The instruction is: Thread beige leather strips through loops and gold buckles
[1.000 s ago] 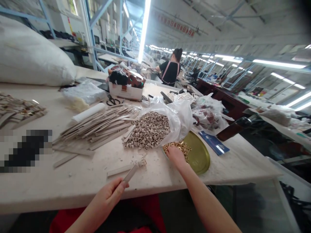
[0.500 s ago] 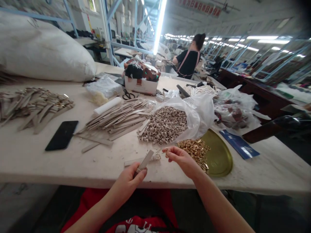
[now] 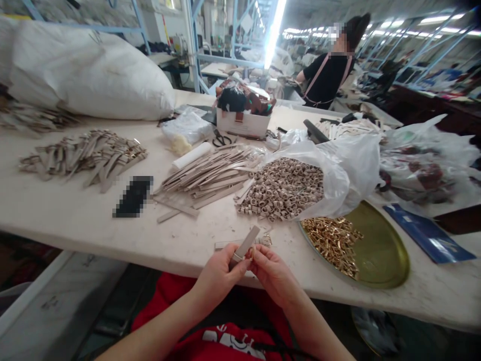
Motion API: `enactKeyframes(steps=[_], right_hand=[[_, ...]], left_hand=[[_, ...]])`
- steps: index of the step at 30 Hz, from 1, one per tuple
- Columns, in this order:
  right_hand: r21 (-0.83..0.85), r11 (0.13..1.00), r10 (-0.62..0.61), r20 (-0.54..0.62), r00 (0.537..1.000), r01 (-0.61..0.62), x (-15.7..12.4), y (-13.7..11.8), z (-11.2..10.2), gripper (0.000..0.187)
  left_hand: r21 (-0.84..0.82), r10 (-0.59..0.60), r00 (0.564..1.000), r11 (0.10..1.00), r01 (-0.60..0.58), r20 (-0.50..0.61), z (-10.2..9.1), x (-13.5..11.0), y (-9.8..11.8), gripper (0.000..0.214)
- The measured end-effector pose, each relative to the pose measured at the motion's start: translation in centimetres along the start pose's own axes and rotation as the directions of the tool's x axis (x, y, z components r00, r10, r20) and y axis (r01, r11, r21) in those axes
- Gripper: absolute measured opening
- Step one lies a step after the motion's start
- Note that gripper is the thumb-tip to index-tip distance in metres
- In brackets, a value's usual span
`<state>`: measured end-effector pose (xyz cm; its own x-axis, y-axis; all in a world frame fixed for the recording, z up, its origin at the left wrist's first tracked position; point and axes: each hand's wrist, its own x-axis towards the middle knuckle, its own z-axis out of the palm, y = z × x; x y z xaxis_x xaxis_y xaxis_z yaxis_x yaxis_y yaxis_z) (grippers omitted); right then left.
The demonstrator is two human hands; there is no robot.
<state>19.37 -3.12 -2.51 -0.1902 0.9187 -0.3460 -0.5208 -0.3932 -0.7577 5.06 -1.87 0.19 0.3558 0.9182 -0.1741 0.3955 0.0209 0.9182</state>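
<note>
My left hand (image 3: 220,273) is closed around a beige strap (image 3: 248,240), whose flat end sticks up past the fingers. Against it, my right hand (image 3: 274,273) pinches a small gold buckle (image 3: 252,250), mostly covered by fingertips. The two hands meet just above the table's front edge. Behind them lies another beige strap (image 3: 223,245) with a shiny metal piece at its right end. To the right, a gold-coloured tray (image 3: 387,250) holds a heap of gold buckles (image 3: 334,245). Small beige loops (image 3: 281,188) spill from a clear plastic bag (image 3: 340,175).
Loose straps (image 3: 210,175) lie mid-table, with a dark phone-shaped object (image 3: 133,197) beside them. Finished-looking straps (image 3: 86,155) are piled left, before a big white sack (image 3: 93,75). Scissors (image 3: 221,139) and a filled white box (image 3: 244,124) stand behind. A person (image 3: 330,70) works beyond.
My right hand has moved left with the buckle, from beside the tray to the strap in my left hand. The view has turned left, so the table's contents appear shifted right.
</note>
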Motion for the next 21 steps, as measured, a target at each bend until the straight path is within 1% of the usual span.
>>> enactKeyframes(steps=[3, 5, 7, 9, 11, 13, 16, 18, 20, 21], right_hand=[[-0.116, 0.991, -0.079, -0.082, 0.993, 0.069, 0.0, 0.4, 0.5, 0.018], [-0.212, 0.971, -0.135, -0.117, 0.984, 0.108, -0.1, 0.6, 0.8, 0.019], [-0.275, 0.952, -0.175, -0.137, 0.975, 0.132, -0.1, 0.7, 1.1, 0.019], [-0.304, 0.942, -0.197, -0.157, 0.968, 0.142, -0.1, 0.8, 1.2, 0.019], [-0.334, 0.931, -0.210, -0.160, 0.964, 0.148, -0.3, 0.9, 1.2, 0.019], [-0.386, 0.905, -0.245, -0.134, 0.960, 0.177, -0.5, 1.1, 1.1, 0.018], [-0.477, 0.839, -0.331, -0.064, 0.942, 0.263, -1.1, 1.2, 1.0, 0.013], [-0.555, 0.765, -0.415, -0.035, 0.909, 0.327, -1.2, 1.2, 0.8, 0.012], [-0.635, 0.679, -0.492, -0.022, 0.870, 0.368, -1.2, 1.0, 0.6, 0.015], [-0.656, 0.658, -0.501, -0.016, 0.866, 0.369, -1.1, 0.9, 0.5, 0.018]], left_hand=[[0.077, -0.010, 1.000, 0.997, 0.011, -0.019, 0.1, 0.1, -0.2, 0.020], [0.058, -0.011, 0.999, 0.998, 0.014, -0.046, 0.0, 0.2, -0.3, 0.019], [-0.022, -0.031, 0.998, 0.999, 0.030, -0.063, -0.2, 0.3, -0.3, 0.019], [-0.129, -0.082, 0.996, 0.989, 0.076, -0.044, -0.4, 0.4, -0.3, 0.020], [-0.243, -0.151, 0.989, 0.958, 0.149, 0.011, -0.6, 0.5, -0.4, 0.021], [-0.340, -0.204, 0.976, 0.915, 0.217, 0.074, -0.7, 0.6, -0.4, 0.023], [-0.378, -0.224, 0.967, 0.891, 0.252, 0.117, -0.7, 0.5, -0.4, 0.023], [-0.352, -0.209, 0.969, 0.904, 0.244, 0.135, -0.8, 0.4, -0.3, 0.023], [-0.330, -0.195, 0.966, 0.913, 0.241, 0.167, -0.8, 0.4, -0.3, 0.022], [-0.325, -0.191, 0.964, 0.914, 0.244, 0.186, -0.9, 0.3, -0.3, 0.021]])
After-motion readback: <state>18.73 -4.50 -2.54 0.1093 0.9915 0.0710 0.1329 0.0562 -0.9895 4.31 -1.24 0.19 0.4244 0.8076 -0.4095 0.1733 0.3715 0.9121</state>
